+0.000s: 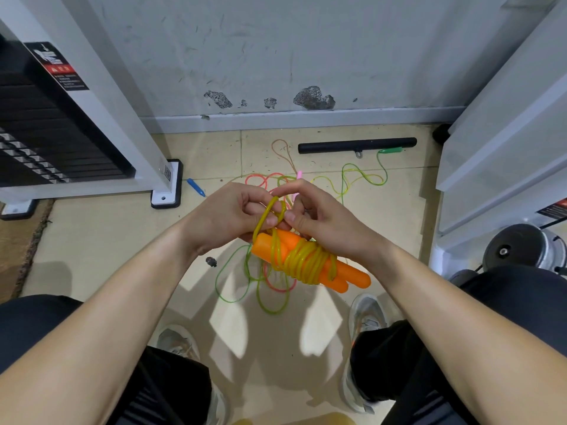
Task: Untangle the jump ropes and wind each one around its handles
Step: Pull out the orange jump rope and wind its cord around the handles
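While label text unreadable, both hands (310,219) pinching yellow rope (302,260) on orange handles (349,276).

Black bar (357,145) lies near scuffed wall (276,56).

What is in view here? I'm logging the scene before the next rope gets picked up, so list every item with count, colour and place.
orange handles: two, orange, side by side, held in mid-air between the hands.
yellow rope: one, yellow, coiled around the orange handles, with a loose loop at the fingers.
green rope: one, green, loose on the floor.
green handle: one, green, far floor beside the black bar.
pink rope: one, pink, tangled with the green rope.
pink handle: one seen, pink, floor beyond the hands.
blue handle: one, blue, floor at left.
black bar: one, black, floor near the wall.
weight stack: one, black, far left.
left hand: pinching the yellow loop.
right hand: pinching the same loop.
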